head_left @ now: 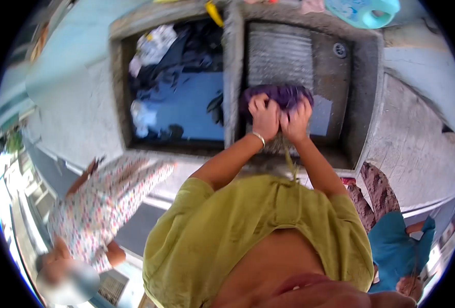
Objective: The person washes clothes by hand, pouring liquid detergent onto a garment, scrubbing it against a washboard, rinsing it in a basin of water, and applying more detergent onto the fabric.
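Both hands are working at the middle of the frame: the left hand [265, 115] is curling its fingers into a bunched purple cloth [280, 94], and the right hand [296, 119] is gripping the same cloth just beside it, so neither is standing wide. The cloth is lying at the lower end of a ridged slab [280, 54], inside the right-hand basin [367, 97], whose drain [340, 50] is showing toward the upper right. Handling it well is probably a matter of pressing evenly with both palms, spreading the bunch so that its inner folds are meeting the ridges, and sparing the knuckles from the rough divider [233, 77] close on the left. A thin cord [290, 161] is hanging between the forearms, and it seems worth tucking away lest it be catching under the cloth. Left of the divider, a white cloth [156, 43] and a dark cloth [195, 41] are lying in the water-filled basin [116, 87]; at the upper right, a turquoise bottle [360, 16] is resting by the rim.
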Demonstrator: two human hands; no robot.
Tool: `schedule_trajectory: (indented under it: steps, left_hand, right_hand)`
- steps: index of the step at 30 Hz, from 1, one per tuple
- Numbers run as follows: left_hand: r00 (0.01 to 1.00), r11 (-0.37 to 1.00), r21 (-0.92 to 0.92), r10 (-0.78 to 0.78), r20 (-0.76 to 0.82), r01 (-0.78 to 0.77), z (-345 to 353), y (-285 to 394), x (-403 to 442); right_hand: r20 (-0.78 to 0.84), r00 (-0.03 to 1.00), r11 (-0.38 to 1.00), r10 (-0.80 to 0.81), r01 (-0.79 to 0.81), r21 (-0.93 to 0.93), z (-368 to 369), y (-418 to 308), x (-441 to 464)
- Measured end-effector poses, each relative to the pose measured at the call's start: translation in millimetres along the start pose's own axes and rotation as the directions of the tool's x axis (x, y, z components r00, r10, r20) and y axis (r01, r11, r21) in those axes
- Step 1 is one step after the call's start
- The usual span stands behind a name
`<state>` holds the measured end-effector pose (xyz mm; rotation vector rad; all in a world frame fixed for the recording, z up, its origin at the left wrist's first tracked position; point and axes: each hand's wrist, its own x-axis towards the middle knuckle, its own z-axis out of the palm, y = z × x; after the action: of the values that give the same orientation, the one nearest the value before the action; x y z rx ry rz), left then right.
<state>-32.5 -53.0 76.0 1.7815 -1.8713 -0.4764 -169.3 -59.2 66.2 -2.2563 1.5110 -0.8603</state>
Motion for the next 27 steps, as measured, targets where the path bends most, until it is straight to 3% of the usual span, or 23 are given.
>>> schedule_trajectory:
  steps: [1,2,3,4,6,8,9,10,11,12,13,14,16,18,19,20,22,23,24,25,26,27]
  left_hand:
    - [0.993,0.999,-0.024,0.038,-0.108,-0.041,18.4,-9.3,31.1]
    - [0.976,0.996,-0.039,0.071,-0.206,-0.080,37.2,-18.3,62.0]
    - [0.992,0.997,-0.071,-0.039,-0.118,0.031,52.2,-26.5,114.7]
    - [0.979,0.983,0.039,-0.182,0.091,0.179,64.5,-38.9,154.9]
    - [0.949,0.987,-0.021,-0.147,0.280,0.159,43.4,-35.8,181.1]
    - [0.983,0.969,0.166,-0.175,-0.052,0.181,57.4,-35.6,151.5]
    - [0.904,0.939,0.082,-0.345,0.252,0.335,37.7,-28.2,139.5]
    - [0.901,0.937,0.028,-0.343,0.265,0.348,30.1,-20.6,130.2]
    - [0.998,0.937,-0.350,0.000,-0.063,-0.023,25.9,-33.5,77.6]
    - [0.988,0.959,-0.263,0.065,-0.142,-0.101,8.8,-20.7,52.9]
    - [0.989,0.952,-0.295,0.040,-0.143,-0.081,-0.9,-11.4,52.5]
    - [1.000,0.979,-0.202,0.005,-0.029,-0.010,-8.1,-6.8,3.5]
    - [1.000,0.984,-0.178,-0.005,-0.025,0.001,0.9,-12.2,-0.6]
    - [0.988,0.979,-0.197,-0.082,-0.129,0.055,34.5,-27.2,38.6]
    - [0.977,0.989,-0.149,-0.046,-0.209,0.015,34.9,-26.7,46.4]
    - [0.967,0.984,-0.133,-0.141,-0.214,0.114,49.5,-33.2,106.2]
    - [0.982,0.990,-0.075,-0.128,-0.142,0.118,61.8,-49.0,129.4]
    - [0.959,0.958,-0.088,-0.262,0.104,0.271,44.8,-47.3,167.2]
    - [0.969,0.968,-0.054,-0.241,0.056,0.244,35.6,-41.0,163.2]
    - [0.957,0.962,-0.072,-0.253,0.144,0.265,36.8,-42.3,157.9]
    - [0.976,0.922,0.325,-0.175,-0.133,0.210,47.9,-43.1,134.2]
    - [0.953,0.929,0.224,-0.304,0.009,0.294,28.2,-28.1,127.4]
  right_hand:
    - [-0.212,0.975,0.998,-0.067,0.067,-0.012,19.6,19.5,31.8]
    - [-0.249,0.968,1.000,-0.015,0.013,-0.011,38.3,41.2,62.2]
    - [-0.204,0.967,0.987,0.153,-0.161,-0.019,54.7,62.8,109.0]
    - [-0.127,0.966,0.974,0.224,-0.227,-0.013,73.0,88.7,136.1]
    - [0.056,0.853,0.850,0.519,-0.522,0.077,49.5,75.5,156.2]
    - [-0.027,0.929,0.906,0.370,-0.367,-0.213,53.6,72.6,138.1]
    - [0.224,0.860,0.887,0.458,-0.458,-0.056,33.3,60.0,135.5]
    - [0.235,0.858,0.886,0.456,-0.463,-0.031,20.7,52.0,128.6]
    - [0.055,0.994,0.966,0.098,-0.108,0.236,15.0,50.5,89.6]
    - [-0.024,0.997,0.972,0.070,-0.062,0.225,1.7,34.8,83.5]
    - [-0.088,0.995,0.977,0.049,-0.029,0.212,-8.4,16.8,70.9]
    - [-0.153,0.987,0.986,0.049,-0.024,0.163,-13.7,-15.7,23.4]
    - [-0.169,0.984,0.993,0.064,-0.045,0.114,-4.5,-19.7,18.3]
    - [-0.226,0.963,0.986,0.148,-0.126,0.108,28.2,8.3,57.0]
    - [-0.308,0.949,0.997,0.071,-0.058,0.051,34.0,15.1,65.0]
    - [-0.171,0.967,0.972,0.190,-0.159,0.175,53.9,53.2,116.2]
    - [-0.215,0.963,0.981,0.161,-0.131,0.145,82.1,83.6,124.3]
    - [-0.067,0.870,0.872,0.488,-0.482,0.084,69.5,72.9,157.5]
    - [-0.029,0.874,0.873,0.485,-0.485,-0.043,64.8,65.0,156.4]
    - [0.082,0.863,0.864,0.499,-0.486,-0.131,64.7,63.3,139.7]
    - [0.148,0.858,0.863,0.491,-0.457,-0.214,55.6,56.5,137.1]
    - [0.285,0.804,0.849,0.522,-0.522,-0.084,45.3,54.8,124.0]
